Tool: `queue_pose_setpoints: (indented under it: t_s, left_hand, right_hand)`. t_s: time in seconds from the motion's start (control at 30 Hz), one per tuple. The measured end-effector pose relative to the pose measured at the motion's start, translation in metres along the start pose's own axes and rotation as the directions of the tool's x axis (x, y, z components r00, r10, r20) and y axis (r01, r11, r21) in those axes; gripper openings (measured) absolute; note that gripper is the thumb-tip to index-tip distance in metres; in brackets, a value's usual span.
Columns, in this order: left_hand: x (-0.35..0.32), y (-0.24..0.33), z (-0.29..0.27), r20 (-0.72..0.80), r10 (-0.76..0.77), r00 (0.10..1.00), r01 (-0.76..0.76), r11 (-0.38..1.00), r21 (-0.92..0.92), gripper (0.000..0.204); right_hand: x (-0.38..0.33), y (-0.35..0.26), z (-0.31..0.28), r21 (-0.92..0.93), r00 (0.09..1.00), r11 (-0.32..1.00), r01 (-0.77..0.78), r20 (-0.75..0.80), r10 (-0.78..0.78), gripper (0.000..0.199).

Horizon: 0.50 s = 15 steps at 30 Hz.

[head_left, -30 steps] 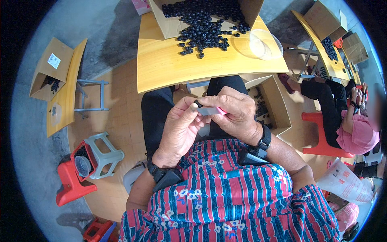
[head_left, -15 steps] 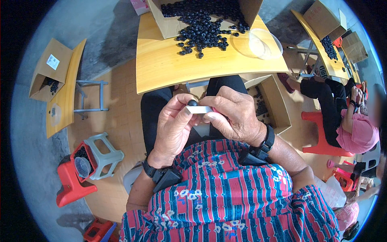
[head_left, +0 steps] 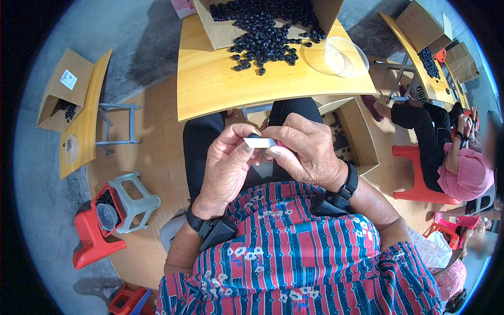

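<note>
Over my lap, in front of the table's near edge, both hands are close together. My left hand (head_left: 223, 170) pinches a small black round piece (head_left: 253, 136) between thumb and fingers; only its top shows. A flat, pale, blade-shaped tool (head_left: 261, 143) lies across the front of the piece, its left end by my left thumb. My right hand (head_left: 307, 149) is closed on the tool's other end, where a bit of red shows between the fingers. Whether the tool's edge cuts into the piece I cannot tell.
On the yellow table (head_left: 226, 94), several black ring-shaped pieces (head_left: 262, 47) spill from a cardboard box (head_left: 210, 26), beside a clear plastic bowl (head_left: 357, 58). Another open carton (head_left: 362, 134) stands right of my legs. A red stool (head_left: 86, 239) is at left; a seated person (head_left: 464, 173) is at right.
The pale tool has tilted, showing more of its flat face, and less of the black piece shows behind it. Both hands have stayed nearly in place.
</note>
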<state>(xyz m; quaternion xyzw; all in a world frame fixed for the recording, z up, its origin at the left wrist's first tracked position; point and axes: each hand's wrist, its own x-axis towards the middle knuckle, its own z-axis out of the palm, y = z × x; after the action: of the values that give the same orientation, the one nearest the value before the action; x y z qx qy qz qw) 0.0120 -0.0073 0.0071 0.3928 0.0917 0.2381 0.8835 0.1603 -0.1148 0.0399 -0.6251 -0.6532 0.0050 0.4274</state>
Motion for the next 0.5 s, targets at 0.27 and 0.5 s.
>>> queue_pose_setpoints:
  t_s: [0.27,0.5]
  left_hand:
    - [0.0,-0.003,-0.01,0.065,0.013,0.998,-0.012,1.0,-0.014,0.024]
    - [0.001,-0.001,-0.013,0.042,0.001,0.999,-0.003,0.999,0.054,0.024]
  right_hand:
    - [0.0,0.001,0.0,0.012,1.0,1.0,0.001,0.008,-0.002,0.021]
    - [0.0,0.001,-0.001,-0.001,0.999,1.0,-0.021,0.038,0.021,0.02]
